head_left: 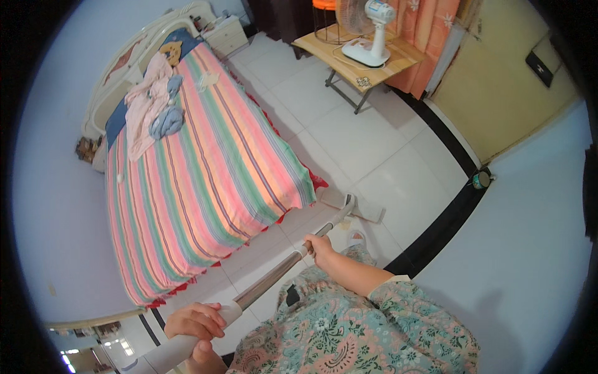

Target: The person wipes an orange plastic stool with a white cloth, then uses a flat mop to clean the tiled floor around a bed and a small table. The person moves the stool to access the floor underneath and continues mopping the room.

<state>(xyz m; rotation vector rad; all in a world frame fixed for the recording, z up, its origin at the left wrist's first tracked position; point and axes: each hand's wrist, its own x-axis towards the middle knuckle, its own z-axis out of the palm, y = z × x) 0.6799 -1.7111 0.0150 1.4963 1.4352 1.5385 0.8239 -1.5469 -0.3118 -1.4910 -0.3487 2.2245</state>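
Observation:
A flat mop with a silver pole [271,278] slants from the lower left up toward the foot of the bed. My left hand [195,325] is wrapped round the thick pale grip at the upper end of the pole. Lower on the pole, my right hand [320,248] is closed round the metal near a pale collar. The whitish mop head [367,210] lies flat on the tiled floor [339,140], beside the bed's near right corner and just beyond my foot in a light slipper [356,237].
A bed with a striped cover [205,168] fills the left, with clothes [149,106] on it. A folding wooden table [398,62] bearing a white fan [377,37] stands at the back right. A yellowish door [504,81] and a small green drum-like object [480,180] are at the right wall.

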